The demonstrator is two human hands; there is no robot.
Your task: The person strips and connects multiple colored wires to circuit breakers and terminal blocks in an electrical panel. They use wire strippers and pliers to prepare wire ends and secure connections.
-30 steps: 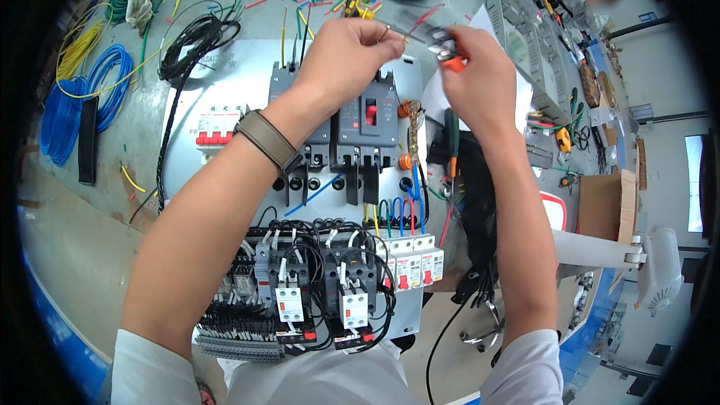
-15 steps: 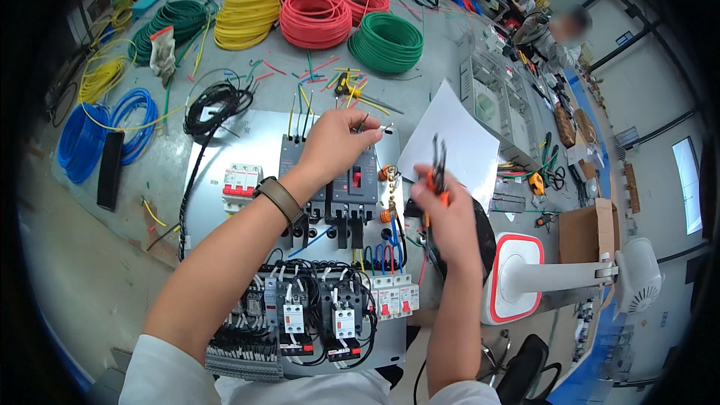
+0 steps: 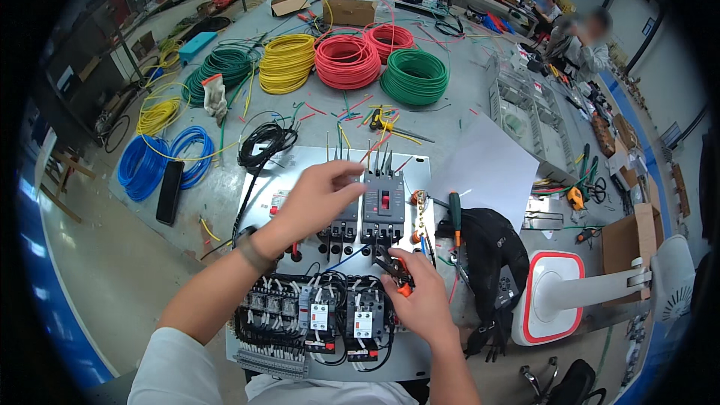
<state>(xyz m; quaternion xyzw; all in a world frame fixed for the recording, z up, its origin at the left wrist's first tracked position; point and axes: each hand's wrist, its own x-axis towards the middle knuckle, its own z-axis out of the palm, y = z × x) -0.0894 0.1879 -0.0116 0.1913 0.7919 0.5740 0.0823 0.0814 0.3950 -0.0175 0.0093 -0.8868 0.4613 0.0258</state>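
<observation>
Just left of the grey switch [image 3: 385, 199] with the red lever, the left hand [image 3: 321, 193] is hovering with thumb and fingers parted, seemingly pinching nothing. On the near side of the switch, the right hand [image 3: 421, 296] is wrapping its fingers around orange-handled pliers [image 3: 393, 267]; whether the tips are touching the loose blue wire [image 3: 349, 258] is too small to tell. Bare wires [image 3: 377, 159] are standing up from the far end of the switch, which is sitting on the metal plate [image 3: 421, 172].

The person appears to be pausing between trimming or shaping wires and handling the next one; the next move is probably calling for the left hand to steady a wire while the pliers are closing on it.

Farther out, a screwdriver [image 3: 455, 217] is lying right of the switch, white paper [image 3: 487, 169] is spreading beyond it, and red [image 3: 347, 62] and green coils [image 3: 415, 76] are resting on the bench [image 3: 466, 94] behind the switch.

Compared with half a second ago, the left hand is no longer bunching its fingertips over the switch's far end, and the pliers are sitting on its near side instead of to its right.
</observation>
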